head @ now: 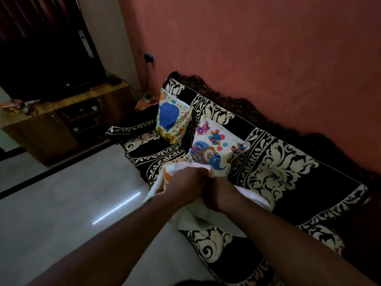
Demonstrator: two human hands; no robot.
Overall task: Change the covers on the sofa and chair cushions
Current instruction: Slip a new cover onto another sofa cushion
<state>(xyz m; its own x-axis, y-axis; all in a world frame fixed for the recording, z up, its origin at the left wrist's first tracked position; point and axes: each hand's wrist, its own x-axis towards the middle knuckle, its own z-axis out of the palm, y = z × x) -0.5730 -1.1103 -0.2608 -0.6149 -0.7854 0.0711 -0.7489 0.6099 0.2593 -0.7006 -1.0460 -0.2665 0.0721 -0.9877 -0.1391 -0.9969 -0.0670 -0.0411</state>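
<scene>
Dimly lit, both hands [203, 187] grip a white cushion [249, 200] on the black-patterned sofa [288, 172] against a pink wall [268, 48]

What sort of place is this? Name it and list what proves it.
Most likely a home living room. A sofa draped in a black-and-cream throw stands against a pink wall, printed cushions lean on it, and a television sits on a wooden cabinet.

Both my arms reach forward, my left hand [188, 182] and right hand [219, 195] side by side, touching, fingers curled.
</scene>
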